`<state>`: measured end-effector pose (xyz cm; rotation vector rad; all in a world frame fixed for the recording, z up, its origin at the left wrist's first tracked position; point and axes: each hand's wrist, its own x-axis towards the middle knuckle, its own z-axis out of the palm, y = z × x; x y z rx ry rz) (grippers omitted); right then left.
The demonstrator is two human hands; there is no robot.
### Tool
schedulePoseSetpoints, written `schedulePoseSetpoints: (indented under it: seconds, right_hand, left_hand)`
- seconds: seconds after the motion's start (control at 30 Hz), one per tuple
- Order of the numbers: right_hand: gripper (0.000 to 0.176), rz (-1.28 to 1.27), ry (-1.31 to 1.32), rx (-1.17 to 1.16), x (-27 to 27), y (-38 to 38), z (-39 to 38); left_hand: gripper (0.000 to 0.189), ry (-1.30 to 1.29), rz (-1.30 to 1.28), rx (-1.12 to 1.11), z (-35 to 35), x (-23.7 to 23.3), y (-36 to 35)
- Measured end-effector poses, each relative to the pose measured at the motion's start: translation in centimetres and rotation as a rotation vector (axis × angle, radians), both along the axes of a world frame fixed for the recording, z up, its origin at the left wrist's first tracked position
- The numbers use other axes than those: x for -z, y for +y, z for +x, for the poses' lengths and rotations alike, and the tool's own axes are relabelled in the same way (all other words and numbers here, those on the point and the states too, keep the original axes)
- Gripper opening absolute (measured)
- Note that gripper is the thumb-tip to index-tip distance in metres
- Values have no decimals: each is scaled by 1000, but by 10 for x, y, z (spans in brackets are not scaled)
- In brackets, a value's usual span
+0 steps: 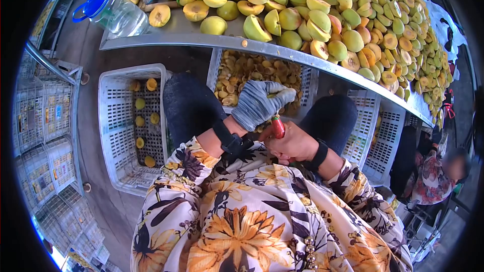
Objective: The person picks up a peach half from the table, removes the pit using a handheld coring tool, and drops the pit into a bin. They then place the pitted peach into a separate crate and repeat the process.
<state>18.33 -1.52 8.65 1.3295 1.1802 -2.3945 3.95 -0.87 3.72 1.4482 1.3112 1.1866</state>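
Note:
My left hand (pixel 259 105) wears a grey striped knit glove and is closed above my lap, its fingertips curled together. Whatever those fingers hold, if anything, is hidden. Just below and to the right, my bare right hand (pixel 291 142) is wrapped around a tool with a red handle (pixel 278 127). The handle's end points up, while the tool's working end is out of sight. Both hands are close together, near my wrists' dark bands. Beyond them, a crate of pit scraps and fruit pieces (pixel 242 73) sits between my knees under the table edge.
A metal table (pixel 186 38) bears a big heap of halved and whole yellow-green fruit (pixel 302 15). On its left corner stands a clear jug with blue lid (pixel 121 17). White crates (pixel 113 121) flank my legs, the left one holding several fruit halves. Another person (pixel 431 179) sits at right.

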Motion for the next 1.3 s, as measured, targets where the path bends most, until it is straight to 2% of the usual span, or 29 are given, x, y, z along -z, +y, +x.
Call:
schedulePoseSetpoints:
  seconds: [0.03, 0.07, 0.1, 0.2, 0.23, 0.27, 0.33, 0.37, 0.4, 0.47, 0.53, 0.6, 0.63, 0.7, 0.73, 0.8, 0.83, 0.87, 0.9, 0.93, 1.0, 1.03, 1.1, 1.2, 1.27, 1.3]
  right_hand:
    - [13, 1, -1, 1, -1, 1, -2]
    - [13, 108, -81, -38, -3, 1, -6]
    - [12, 216, -158, -80, -5, 2, -8]
    - [10, 163, -82, -23, 3, -2, -5]
    - [10, 160, -84, -22, 5, -4, -2]
    - [10, 121, -85, -22, 8, -4, 0]
    - [10, 79, -87, -19, 9, -5, 1]
    - [9, 151, -103, -32, 7, -4, 1]
    - [9, 224, -117, -42, 6, -3, -1]
    - [8, 215, -122, -44, 12, 0, -3]
    - [8, 202, -132, -46, 13, 2, -4]
    - [8, 58, -64, 39, 8, 3, -3]
    - [8, 58, -62, 38, 10, 2, -4]
    - [7, 244, -100, -45, 16, 1, -3]
    - [7, 246, -98, -42, 21, 0, -2]
    - [11, 622, -205, -128, 32, -2, -4]
    - [11, 627, -202, -119, 34, -4, -5]
    - [14, 867, -268, -137, 36, -8, -7]
    - [17, 1103, -336, -157, 36, -10, -8]
    - [17, 1106, -334, -149, 35, -7, -9]
    - [17, 948, -322, -162, 28, 7, -8]
    - [18, 826, -324, -206, 25, 15, -8]
    - [20, 798, -299, -174, 26, 18, -5]
    - [22, 745, -241, -181, 21, 21, -5]
    - [21, 723, -210, -205, 12, 23, -7]
    - [18, 470, -146, -160, 8, 23, -8]
  left_hand:
    - [24, -506, -309, 52, -1, 1, 3]
    - [26, -1011, -620, 105, -2, 2, 4]
    - [29, -1171, -724, 86, -2, 5, 4]
    - [27, -1052, -626, 126, -1, 14, 2]
    - [25, -868, -466, 36, 5, 14, -2]
    - [25, -868, -467, 35, 5, 14, -2]
    - [25, -165, -265, 39, 5, 12, -2]
    - [25, -389, -345, 54, 6, 19, 0]
    - [25, -387, -344, 58, 6, 22, 2]
    - [31, -1295, -779, 85, 4, 22, 6]
    - [31, -1283, -753, 107, 5, 22, 5]
    - [30, -857, -471, -10, 11, 25, 6]
    - [30, -855, -471, -11, 8, 22, 6]
    - [24, -513, -358, 84, 2, 16, 10]
    - [24, -511, -357, 87, -2, 14, 12]
    - [24, -1103, -698, 239, -13, 11, 14]
    - [31, -1138, -652, 323, -16, 14, 14]
    - [31, -1131, -650, 328, -14, 16, 15]
    - [31, -1207, -656, 228, -9, 17, 12]
    - [31, -1277, -658, 128, -5, 21, 13]
    - [32, -1286, -652, 108, -1, 37, 19]
    - [31, -1304, -651, 55, -1, 33, 19]
    - [30, -1321, -653, -53, 2, 25, 21]
    - [30, -1230, -635, -50, 0, 15, 20]
    - [29, -1279, -673, -11, -5, 14, 20]
    - [29, -1334, -711, 24, -7, 13, 18]
